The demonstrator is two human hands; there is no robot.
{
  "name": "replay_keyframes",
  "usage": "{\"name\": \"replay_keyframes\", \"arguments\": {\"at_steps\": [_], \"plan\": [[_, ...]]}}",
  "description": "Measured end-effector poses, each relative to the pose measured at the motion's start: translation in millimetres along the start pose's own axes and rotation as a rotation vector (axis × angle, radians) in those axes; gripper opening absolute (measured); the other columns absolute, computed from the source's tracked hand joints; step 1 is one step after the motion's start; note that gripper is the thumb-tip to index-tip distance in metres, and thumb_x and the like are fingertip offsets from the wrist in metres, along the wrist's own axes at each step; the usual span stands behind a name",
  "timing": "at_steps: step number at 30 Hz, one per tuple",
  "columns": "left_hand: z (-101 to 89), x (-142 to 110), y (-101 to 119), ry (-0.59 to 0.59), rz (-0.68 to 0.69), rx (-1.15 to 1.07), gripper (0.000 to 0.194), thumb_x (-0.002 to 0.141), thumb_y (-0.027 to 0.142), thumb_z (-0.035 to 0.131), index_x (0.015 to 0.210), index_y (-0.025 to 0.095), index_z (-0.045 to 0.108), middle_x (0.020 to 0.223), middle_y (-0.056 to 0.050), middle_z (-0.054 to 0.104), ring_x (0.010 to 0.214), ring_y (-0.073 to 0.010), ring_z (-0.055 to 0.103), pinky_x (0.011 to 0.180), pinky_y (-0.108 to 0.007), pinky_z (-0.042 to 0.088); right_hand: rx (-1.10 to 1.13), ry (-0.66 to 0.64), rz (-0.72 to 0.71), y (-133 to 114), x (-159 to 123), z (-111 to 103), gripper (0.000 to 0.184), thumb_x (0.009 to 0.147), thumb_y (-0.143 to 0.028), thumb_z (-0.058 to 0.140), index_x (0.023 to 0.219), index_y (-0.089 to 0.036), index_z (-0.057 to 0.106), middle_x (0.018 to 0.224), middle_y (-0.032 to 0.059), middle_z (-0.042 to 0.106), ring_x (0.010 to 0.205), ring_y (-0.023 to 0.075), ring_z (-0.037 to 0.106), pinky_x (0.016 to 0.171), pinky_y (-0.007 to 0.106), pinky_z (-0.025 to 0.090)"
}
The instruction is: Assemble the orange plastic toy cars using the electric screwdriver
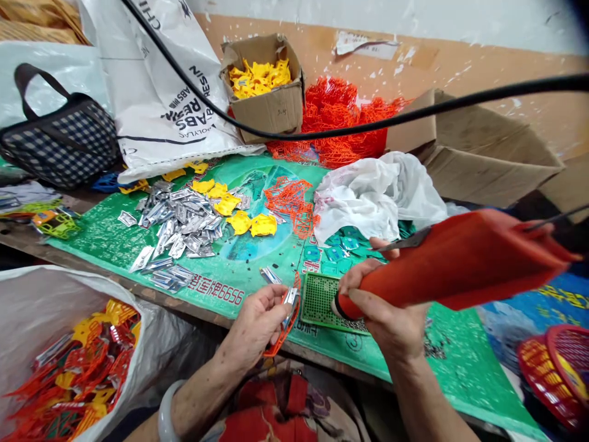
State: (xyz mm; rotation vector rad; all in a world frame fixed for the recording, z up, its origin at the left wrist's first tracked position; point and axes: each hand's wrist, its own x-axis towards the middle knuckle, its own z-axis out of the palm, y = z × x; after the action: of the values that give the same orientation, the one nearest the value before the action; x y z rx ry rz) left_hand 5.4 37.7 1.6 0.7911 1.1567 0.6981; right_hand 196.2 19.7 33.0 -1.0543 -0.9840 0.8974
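Left hand (257, 319): thumb and fingertips pressed together, pinching a slim orange plastic frame (288, 331) with a flat silver piece (291, 298) against it; both are just left of a green perforated plastic tray (317, 294).
Right hand (391, 319): wrapped around the narrow end of a thick tapering tool in an orange-red cover (451, 264); its pale tip points down at the tray's right half, contact impossible to tell.
Front edge: the desk (27, 242) bears a printed green plastic sheet (110, 239), a narrow strip of which separates the tray from the edge; the orange frame's lower end crosses this edge in view.
Left of the tray: bare sheet up to a heap of flat silver-grey pieces (184, 221), with a few loose ones near the left hand.
Beyond the tray: thin green plastic pieces (343, 245) crowd its far rim, backed by a crumpled white plastic bag (381, 190).
Far side: a printed white sack (161, 80), a brown cardboard box (267, 113) of yellow pieces and an orange-red lattice heap (340, 116) stand toward the wall.
Right end: the sheet runs on toward a red plastic basket (552, 368).
Cable: a black cable (285, 132) sweeps across the view, height unclear.
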Motion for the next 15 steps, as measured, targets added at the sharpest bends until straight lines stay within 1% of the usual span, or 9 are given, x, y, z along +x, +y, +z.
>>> {"name": "replay_keyframes", "arguments": {"at_steps": [2, 6, 11, 15], "plan": [[-1.2, 0, 2, -0.029, 0.026, 0.091, 0.026, 0.072, 0.032, 0.069, 0.092, 0.017, 0.061, 0.056, 0.01, 0.053, 0.034, -0.0028, 0.035, 0.035, -0.017, 0.025, -0.021, 0.001, 0.027, 7, -4, -5, 0.02, 0.07, -0.02, 0.077, 0.083, -0.022, 0.062, 0.07, -0.0025, 0.062, 0.063, 0.017, 0.061, 0.067, 0.038, 0.054], [-2.5, 0, 8, -0.081, 0.042, 0.239, 0.024, 0.074, 0.035, 0.065, 0.088, 0.018, 0.055, 0.054, 0.01, 0.052, 0.035, -0.0053, 0.043, 0.035, -0.017, 0.035, -0.021, 0.003, 0.057, 13, -8, -7, 0.018, 0.07, -0.022, 0.076, 0.081, -0.022, 0.061, 0.071, -0.0019, 0.062, 0.066, 0.0173, 0.061, 0.068, 0.038, 0.055], [-4.1, 2, 14, -0.085, 0.035, 0.32, 0.023, 0.074, 0.036, 0.063, 0.085, 0.02, 0.05, 0.054, 0.011, 0.048, 0.034, -0.0048, 0.04, 0.034, -0.017, 0.035, -0.029, 0.01, 0.044, 16, -9, -4, 0.017, 0.071, -0.021, 0.075, 0.081, -0.022, 0.062, 0.07, -0.0013, 0.062, 0.064, 0.017, 0.06, 0.067, 0.038, 0.055], [-8.1, 5, 15, -0.143, 0.05, 0.348, 0.017, 0.076, 0.032, 0.061, 0.085, 0.021, 0.052, 0.057, 0.011, 0.047, 0.039, -0.0059, 0.042, 0.038, -0.018, 0.037, -0.026, 0.004, 0.028, 18, -10, -4, 0.016, 0.071, -0.019, 0.076, 0.079, -0.022, 0.062, 0.07, -0.001, 0.063, 0.064, 0.0169, 0.06, 0.065, 0.037, 0.054]]}}
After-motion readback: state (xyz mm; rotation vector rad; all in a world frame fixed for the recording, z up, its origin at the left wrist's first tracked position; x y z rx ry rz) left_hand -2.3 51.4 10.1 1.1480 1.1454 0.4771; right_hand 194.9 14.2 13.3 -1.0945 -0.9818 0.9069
